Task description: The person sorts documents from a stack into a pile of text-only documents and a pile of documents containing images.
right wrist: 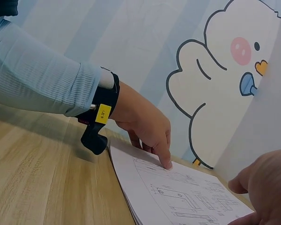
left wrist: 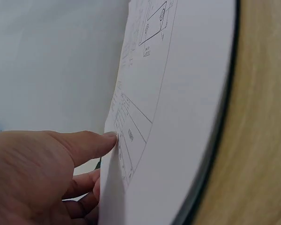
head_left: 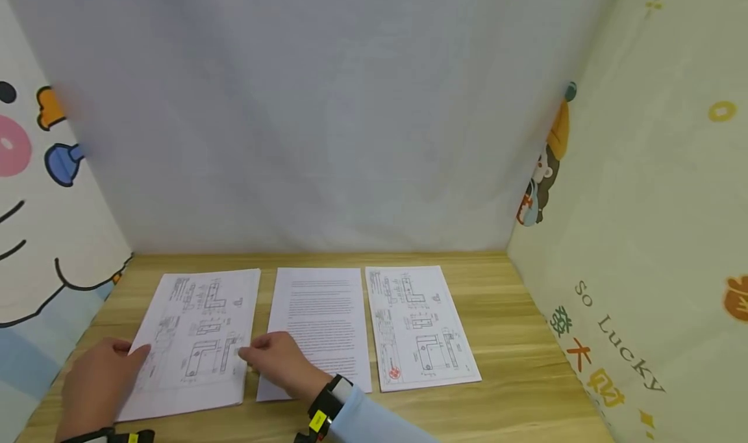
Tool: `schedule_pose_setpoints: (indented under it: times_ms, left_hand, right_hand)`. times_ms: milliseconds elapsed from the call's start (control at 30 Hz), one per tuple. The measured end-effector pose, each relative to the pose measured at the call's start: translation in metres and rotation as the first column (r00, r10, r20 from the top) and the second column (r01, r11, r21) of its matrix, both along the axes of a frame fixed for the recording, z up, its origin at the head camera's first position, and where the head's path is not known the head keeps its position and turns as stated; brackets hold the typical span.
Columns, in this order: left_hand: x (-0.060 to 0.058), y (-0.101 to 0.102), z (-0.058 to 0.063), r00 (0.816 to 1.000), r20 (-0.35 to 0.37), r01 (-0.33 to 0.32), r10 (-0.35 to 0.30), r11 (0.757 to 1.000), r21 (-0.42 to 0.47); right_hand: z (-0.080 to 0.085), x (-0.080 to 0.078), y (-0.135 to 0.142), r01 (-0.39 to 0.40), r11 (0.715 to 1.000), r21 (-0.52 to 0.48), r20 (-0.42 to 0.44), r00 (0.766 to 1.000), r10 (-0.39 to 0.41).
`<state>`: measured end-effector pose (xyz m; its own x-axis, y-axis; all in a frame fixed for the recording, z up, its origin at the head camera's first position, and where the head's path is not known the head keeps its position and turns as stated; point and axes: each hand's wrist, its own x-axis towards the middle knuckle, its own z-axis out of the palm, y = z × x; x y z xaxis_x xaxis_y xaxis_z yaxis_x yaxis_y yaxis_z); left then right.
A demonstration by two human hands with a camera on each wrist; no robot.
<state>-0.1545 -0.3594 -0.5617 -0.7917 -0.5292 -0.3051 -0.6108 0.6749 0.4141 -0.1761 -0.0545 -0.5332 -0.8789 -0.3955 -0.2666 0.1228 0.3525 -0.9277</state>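
On the left of the table lies a stack of paper [head_left: 175, 365], its top sheet printed with technical drawings. My left hand [head_left: 99, 381] grips the stack's left edge. In the left wrist view, the thumb [left wrist: 96, 143] presses on the top sheet while the other fingers curl at the edge. At the opposite edge, my right hand [head_left: 286, 362] holds the stack, its thumb reaching over the drawing. The right wrist view shows this hand [right wrist: 267, 187] only in part; the fingertips under the edge are hidden.
A text-printed stack [head_left: 327, 326] lies in the middle, partly under the right forearm. Right of it is another drawing stack [head_left: 423, 326] with a red stamp. Cloth walls [head_left: 315, 118] enclose the wooden table [head_left: 497, 404] at the back and both sides.
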Motion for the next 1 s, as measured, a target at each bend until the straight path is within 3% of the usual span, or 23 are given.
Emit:
schedule_pose_setpoints:
  times_ms: [133, 333, 667, 867, 1000]
  left_hand:
    - [0.001, 0.0, -0.001, 0.999, -0.034, 0.017, -0.017, 1.0, 0.008]
    - [0.003, 0.006, 0.005, 0.996, -0.089, -0.02, 0.021, 1.0, 0.015]
    - [0.002, 0.009, 0.009, 0.973, -0.221, -0.061, 0.061, 0.998, 0.004]
    - [-0.001, 0.006, 0.006, 0.967, -0.241, -0.078, 0.086, 0.996, 0.042]
    - [0.002, 0.005, 0.011, 0.97, -0.231, -0.072, 0.078, 0.997, 0.035]
  right_hand:
    - [0.0, 0.001, -0.001, -0.005, 1.0, 0.014, 0.008, 1.0, 0.005]
    - [0.0, 0.002, 0.0, -0.021, 1.0, 0.021, -0.003, 1.0, 0.021]
    - [0.0, 0.001, 0.0, -0.036, 0.999, 0.011, -0.006, 0.999, 0.036]
    - [0.002, 0.002, 0.001, -0.033, 0.999, 0.026, -0.001, 0.999, 0.033]
    - [0.001, 0.003, 0.0, -0.025, 0.999, 0.024, -0.009, 1.0, 0.025]
